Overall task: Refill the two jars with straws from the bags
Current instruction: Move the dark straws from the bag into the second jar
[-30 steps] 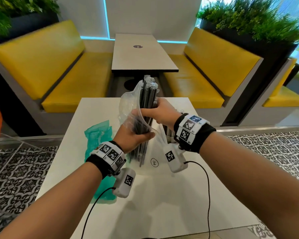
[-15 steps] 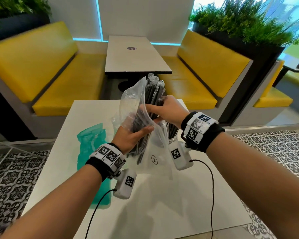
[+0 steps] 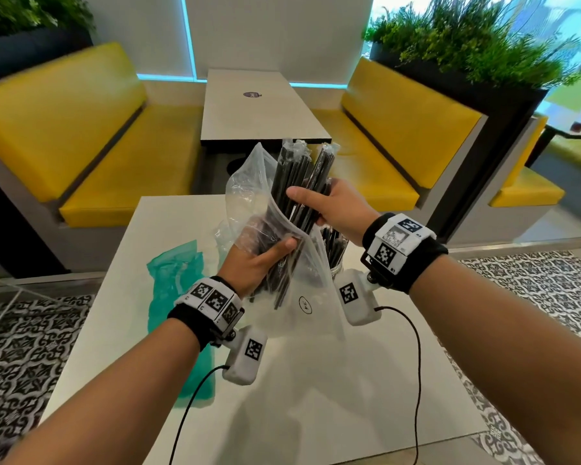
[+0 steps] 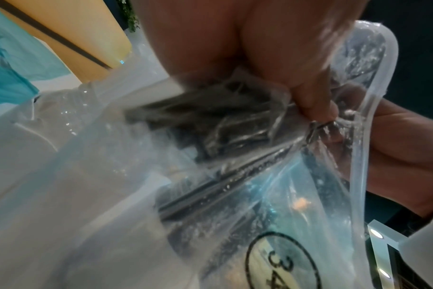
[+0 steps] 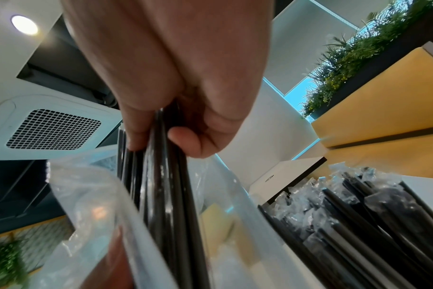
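Gripping black straws, right hand

Bare surface open toward the near edge, cables trailing across. Teal bag flat along the left side, low enough to pass over. Jar packed with upright black straws just under the right wrist, blocking that side. Clear bag hanging between both hands
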### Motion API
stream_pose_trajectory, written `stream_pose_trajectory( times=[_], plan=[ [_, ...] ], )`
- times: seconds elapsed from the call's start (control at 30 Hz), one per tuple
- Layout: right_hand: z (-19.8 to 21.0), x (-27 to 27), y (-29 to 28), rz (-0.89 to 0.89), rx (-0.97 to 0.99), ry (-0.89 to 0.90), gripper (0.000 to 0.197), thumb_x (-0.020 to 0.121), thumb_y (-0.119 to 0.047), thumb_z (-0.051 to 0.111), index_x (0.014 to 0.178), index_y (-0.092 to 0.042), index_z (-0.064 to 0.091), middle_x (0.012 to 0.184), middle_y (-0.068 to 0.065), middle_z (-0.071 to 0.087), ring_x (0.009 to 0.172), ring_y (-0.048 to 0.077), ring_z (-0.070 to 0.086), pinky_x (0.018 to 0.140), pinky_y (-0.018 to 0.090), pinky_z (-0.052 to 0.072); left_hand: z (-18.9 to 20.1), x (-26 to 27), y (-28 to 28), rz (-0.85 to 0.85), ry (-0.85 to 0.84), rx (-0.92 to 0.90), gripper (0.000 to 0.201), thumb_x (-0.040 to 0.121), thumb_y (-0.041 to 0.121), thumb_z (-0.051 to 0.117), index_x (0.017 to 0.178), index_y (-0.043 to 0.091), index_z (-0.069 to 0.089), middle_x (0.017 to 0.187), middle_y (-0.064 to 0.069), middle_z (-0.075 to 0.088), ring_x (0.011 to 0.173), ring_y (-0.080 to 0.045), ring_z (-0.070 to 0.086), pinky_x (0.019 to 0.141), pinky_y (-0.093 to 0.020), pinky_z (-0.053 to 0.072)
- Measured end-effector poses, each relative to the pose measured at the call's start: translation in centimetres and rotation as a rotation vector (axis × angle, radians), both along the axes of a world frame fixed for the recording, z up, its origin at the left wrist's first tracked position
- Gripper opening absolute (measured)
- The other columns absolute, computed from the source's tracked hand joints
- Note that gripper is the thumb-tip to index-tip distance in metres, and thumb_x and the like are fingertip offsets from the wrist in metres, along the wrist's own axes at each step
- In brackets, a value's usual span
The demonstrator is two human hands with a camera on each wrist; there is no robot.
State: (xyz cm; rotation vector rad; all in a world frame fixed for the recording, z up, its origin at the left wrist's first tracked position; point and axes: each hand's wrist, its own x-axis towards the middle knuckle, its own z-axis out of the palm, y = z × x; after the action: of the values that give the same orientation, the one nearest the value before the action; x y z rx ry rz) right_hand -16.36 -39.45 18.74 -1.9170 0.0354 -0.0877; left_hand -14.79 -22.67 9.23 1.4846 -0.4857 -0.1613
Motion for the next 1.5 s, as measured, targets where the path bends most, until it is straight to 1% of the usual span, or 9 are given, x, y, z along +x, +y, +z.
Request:
stream_pose_trajectory(
  times=[0.23,0.5,0.7,0.87,1.03,1.1,1.2,1.37,1.5],
  plan=[
    [0.6,-0.1,0.5,-0.018,0.047,-0.028,0.007,0.090,-0.029,0.068,0.088,-0.024,0.064,0.101,0.015,0.073,0.076,0.021,0.060,0.059,0.024,0.046,0.0,0.4,1.2,-0.005,-0.007,0.033,0.034,0.079,0.036,0.073,0.108,0.027,0.059,0.105,-0.001,0.073,0.104,-0.019,0.069,0.092,-0.037,0.055],
    [1.2,0.1,1.3,0.015,0.006,-0.020,0.004,0.093,-0.013,0.062,0.092,-0.016,0.059,0.070,-0.007,0.062,0.045,-0.008,0.056,0.043,0.009,0.040,-0.3,0.0,1.2,-0.045,0.045,0.020,0.038,0.090,0.032,0.067,0.125,0.023,0.057,0.113,-0.004,0.071,0.108,-0.022,0.068,0.092,-0.040,0.056],
    [1.0,0.5,0.8,-0.005,0.136,-0.039,0.025,0.091,-0.011,0.063,0.113,-0.022,0.062,0.097,0.006,0.067,0.084,0.018,0.067,0.076,0.032,0.057,-0.4,0.0,2.0,0.092,0.078,0.008,0.015,0.097,0.026,0.057,0.109,0.034,0.062,0.099,0.009,0.073,0.099,-0.012,0.070,0.095,-0.043,0.055],
    [1.4,0.3,0.9,0.020,0.070,-0.038,0.004,0.089,-0.014,0.065,0.090,-0.018,0.065,0.083,0.002,0.063,0.070,0.013,0.060,0.055,0.020,0.046,-0.7,0.0,2.1,0.122,0.069,0.035,0.028,0.094,0.035,0.061,0.121,0.027,0.059,0.111,-0.003,0.070,0.108,-0.024,0.066,0.095,-0.045,0.053],
    [2.1,0.1,-1.2,-0.076,0.088,-0.121,0.004,0.088,-0.016,0.066,0.086,-0.014,0.065,0.077,0.005,0.063,0.061,0.013,0.056,0.049,0.019,0.042,-0.7,0.1,2.7,0.182,-0.011,0.148,0.021,0.098,0.031,0.053,0.117,0.021,0.054,0.086,0.002,0.066,0.077,-0.011,0.064,0.068,-0.020,0.052],
    [2.9,-0.1,-2.5,-0.120,0.123,-0.161,0.005,0.089,-0.014,0.067,0.086,-0.012,0.063,0.072,0.001,0.063,0.056,0.009,0.058,0.048,0.018,0.043,-1.1,0.2,2.8,0.176,-0.008,0.161,0.025,0.098,0.033,0.053,0.119,0.019,0.054,0.090,-0.002,0.067,0.077,-0.013,0.064,0.069,-0.022,0.052],
    [4.0,-0.5,-4.7,-0.172,0.162,-0.203,0.006,0.087,-0.012,0.069,0.089,-0.011,0.064,0.076,0.003,0.066,0.060,0.010,0.065,0.051,0.018,0.048,-1.8,0.1,2.6,0.165,0.021,0.167,0.023,0.099,0.030,0.053,0.119,0.018,0.052,0.089,-0.001,0.066,0.076,-0.012,0.064,0.070,-0.024,0.052],
    [4.4,-1.0,-8.3,-0.204,0.078,-0.182,0.006,0.085,-0.015,0.070,0.084,-0.014,0.065,0.088,0.015,0.063,0.082,0.029,0.059,0.077,0.043,0.048,-2.8,-0.1,2.6,0.169,0.037,0.168,0.012,0.099,0.026,0.053,0.110,0.021,0.052,0.088,-0.005,0.064,0.075,-0.016,0.063,0.069,-0.027,0.050],
    [2.3,-0.7,-8.5,-0.201,-0.088,-0.115,0.005,0.087,-0.015,0.069,0.086,-0.013,0.065,0.082,0.012,0.063,0.073,0.025,0.058,0.061,0.032,0.047,-2.4,-0.1,2.3,0.179,0.034,0.170,0.017,0.099,0.026,0.053,0.113,0.016,0.052,0.089,-0.006,0.063,0.074,-0.015,0.062,0.070,-0.026,0.051]
  ],
)
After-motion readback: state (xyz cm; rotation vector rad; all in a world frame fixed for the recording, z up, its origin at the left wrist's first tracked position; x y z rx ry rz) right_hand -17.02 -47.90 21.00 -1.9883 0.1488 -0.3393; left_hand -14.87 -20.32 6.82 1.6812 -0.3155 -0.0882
